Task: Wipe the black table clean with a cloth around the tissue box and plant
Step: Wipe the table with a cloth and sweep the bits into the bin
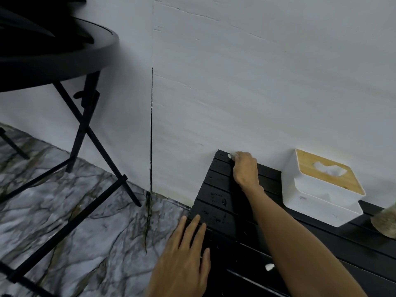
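**Hands at the far corner of the slatted table**

We see the black slatted table [216, 189] filling the lower right of the frame, pushed against a pale wall [235, 82]. Water droplets dot its slats. Our right hand [245, 169] reaches to the far corner, fingers closed on a small white wad of cloth [231, 156] pressed at the table's edge by the wall. Our left hand [184, 254] lies flat and open at the near left edge. The white tissue box [321, 189] with a wooden lid stands at right against the wall; a blurred bit of the plant [385, 221] shows at the right border. A white scrap [269, 267] lies on the slats. Marbled floor [75, 211] and a folding black stand [75, 125] fill the left.
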Motion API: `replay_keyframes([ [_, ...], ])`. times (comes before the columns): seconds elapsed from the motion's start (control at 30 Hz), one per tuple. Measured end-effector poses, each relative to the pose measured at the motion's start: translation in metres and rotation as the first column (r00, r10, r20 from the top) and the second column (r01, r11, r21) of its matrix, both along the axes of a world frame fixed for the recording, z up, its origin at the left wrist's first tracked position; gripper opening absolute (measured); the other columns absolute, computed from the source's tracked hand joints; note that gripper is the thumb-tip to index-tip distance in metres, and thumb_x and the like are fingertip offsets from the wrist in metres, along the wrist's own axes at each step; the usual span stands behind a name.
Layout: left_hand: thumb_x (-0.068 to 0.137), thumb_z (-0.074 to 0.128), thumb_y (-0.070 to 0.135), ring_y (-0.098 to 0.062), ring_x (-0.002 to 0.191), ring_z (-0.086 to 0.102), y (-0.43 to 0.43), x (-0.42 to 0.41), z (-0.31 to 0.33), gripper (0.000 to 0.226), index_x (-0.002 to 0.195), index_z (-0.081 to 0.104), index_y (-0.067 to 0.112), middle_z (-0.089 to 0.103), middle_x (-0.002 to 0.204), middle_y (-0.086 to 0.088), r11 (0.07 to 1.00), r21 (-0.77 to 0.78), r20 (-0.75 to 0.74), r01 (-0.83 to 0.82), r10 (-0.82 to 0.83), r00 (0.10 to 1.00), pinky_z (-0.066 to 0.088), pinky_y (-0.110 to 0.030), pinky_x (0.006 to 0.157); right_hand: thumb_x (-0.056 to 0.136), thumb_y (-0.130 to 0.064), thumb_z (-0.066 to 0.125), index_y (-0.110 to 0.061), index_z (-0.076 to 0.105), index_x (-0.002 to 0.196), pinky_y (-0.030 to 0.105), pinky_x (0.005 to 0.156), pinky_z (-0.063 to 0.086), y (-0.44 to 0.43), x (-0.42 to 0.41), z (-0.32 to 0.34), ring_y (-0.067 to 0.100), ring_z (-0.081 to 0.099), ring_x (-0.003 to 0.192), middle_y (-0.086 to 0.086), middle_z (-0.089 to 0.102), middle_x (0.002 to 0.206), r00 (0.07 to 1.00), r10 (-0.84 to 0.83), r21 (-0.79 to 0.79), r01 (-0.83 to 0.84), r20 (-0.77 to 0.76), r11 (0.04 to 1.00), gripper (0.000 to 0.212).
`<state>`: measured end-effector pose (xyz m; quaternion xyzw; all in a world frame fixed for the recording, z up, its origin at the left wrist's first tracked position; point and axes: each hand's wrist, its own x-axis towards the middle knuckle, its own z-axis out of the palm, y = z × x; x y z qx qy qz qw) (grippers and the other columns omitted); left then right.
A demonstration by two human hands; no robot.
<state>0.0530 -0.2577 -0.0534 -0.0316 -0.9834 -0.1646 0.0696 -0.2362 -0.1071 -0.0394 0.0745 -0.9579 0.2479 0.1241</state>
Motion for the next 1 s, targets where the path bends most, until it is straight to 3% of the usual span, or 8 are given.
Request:
replay_keyframes([
  [0.17, 0.098, 0.014, 0.05, -0.021, 0.131, 0.048, 0.001, 0.002, 0.001, 0.062, 0.127, 0.062, 0.024, 0.051, 0.142, 0.005, 1.0, 0.014, -0.008, -0.011, 0.011, 1.0, 0.053, -0.032, 0.092, 0.108, -0.021, 0.042, -0.02, 0.067, 0.108, 0.01, 0.075, 0.049, 0.011, 0.024, 0.021, -0.008, 0.064, 0.08, -0.015, 0.066, 0.103, 0.978, 0.186, -0.273, -0.154, 0.098, 0.95, 0.025],
  [0.3, 0.095, 0.031, 0.047, -0.021, 0.132, 0.047, 0.002, 0.004, 0.0, 0.051, 0.127, 0.062, 0.023, 0.051, 0.142, 0.005, 0.999, 0.039, -0.048, -0.002, 0.004, 0.999, 0.052, -0.031, 0.091, 0.107, -0.02, 0.045, -0.022, 0.067, 0.11, 0.018, 0.053, 0.048, 0.035, 0.038, 0.03, 0.004, 0.055, 0.045, -0.01, 0.064, 0.069, 0.945, 0.31, -0.307, -0.266, 0.104, 0.914, 0.021],
  [0.4, 0.089, 0.04, 0.048, -0.022, 0.133, 0.046, 0.002, 0.003, -0.004, 0.051, 0.128, 0.061, 0.023, 0.05, 0.144, 0.005, 0.999, 0.052, -0.063, 0.004, -0.001, 0.998, 0.055, -0.033, 0.089, 0.108, -0.021, 0.043, -0.02, 0.066, 0.111, 0.02, 0.056, 0.05, 0.035, 0.031, 0.027, 0.008, 0.057, 0.047, -0.002, 0.063, 0.064, 0.983, 0.179, -0.38, -0.152, 0.037, 0.913, 0.024],
  [0.5, 0.088, 0.041, 0.048, -0.023, 0.133, 0.046, 0.003, 0.002, -0.006, 0.051, 0.128, 0.062, 0.023, 0.05, 0.144, 0.005, 0.999, 0.041, -0.081, -0.002, 0.005, 0.997, 0.055, -0.034, 0.089, 0.108, -0.016, 0.042, -0.01, 0.067, 0.113, 0.01, 0.064, 0.046, 0.013, 0.021, 0.026, 0.017, 0.065, 0.066, 0.004, 0.068, 0.088, 1.0, -0.003, -0.402, 0.0, -0.007, 0.916, 0.027],
  [0.63, 0.087, 0.041, 0.049, -0.023, 0.13, 0.05, 0.003, 0.001, -0.006, 0.051, 0.125, 0.064, 0.023, 0.053, 0.141, 0.004, 1.0, 0.0, -0.102, -0.006, 0.006, 0.995, 0.053, -0.035, 0.091, 0.107, -0.016, 0.041, -0.006, 0.071, 0.106, 0.032, 0.077, 0.05, -0.015, 0.005, 0.014, 0.03, 0.063, 0.089, 0.014, 0.07, 0.104, 0.999, -0.049, -0.225, 0.049, 0.006, 0.973, 0.032],
  [0.73, 0.087, 0.041, 0.049, -0.023, 0.131, 0.048, 0.003, 0.0, -0.009, 0.051, 0.126, 0.063, 0.023, 0.051, 0.143, 0.004, 1.0, -0.006, -0.107, -0.007, 0.006, 0.994, 0.054, -0.035, 0.091, 0.107, -0.021, 0.043, -0.007, 0.072, 0.108, 0.038, 0.085, 0.054, -0.026, 0.004, 0.016, 0.034, 0.064, 0.099, 0.016, 0.069, 0.11, 0.995, 0.086, -0.184, -0.076, 0.046, 0.98, 0.033],
  [0.83, 0.088, 0.041, 0.049, -0.022, 0.133, 0.046, 0.003, 0.0, -0.011, 0.052, 0.127, 0.062, 0.023, 0.049, 0.144, 0.004, 1.0, 0.0, -0.118, -0.009, 0.009, 0.993, 0.055, -0.035, 0.09, 0.107, -0.027, 0.047, -0.019, 0.071, 0.122, 0.009, 0.086, 0.047, -0.024, 0.012, 0.022, 0.013, 0.063, 0.11, -0.004, 0.068, 0.123, 0.938, 0.326, -0.242, -0.292, 0.115, 0.925, 0.03],
  [1.0, 0.09, 0.04, 0.048, -0.021, 0.135, 0.043, 0.004, 0.001, -0.011, 0.05, 0.129, 0.06, 0.024, 0.047, 0.146, 0.006, 1.0, 0.021, -0.136, -0.012, 0.015, 0.991, 0.055, -0.031, 0.088, 0.107, -0.026, 0.046, -0.027, 0.073, 0.12, 0.01, 0.089, 0.045, -0.008, 0.055, 0.035, -0.013, 0.061, 0.103, -0.027, 0.067, 0.122, 0.788, 0.603, -0.229, -0.567, 0.129, 0.791, 0.029],
])
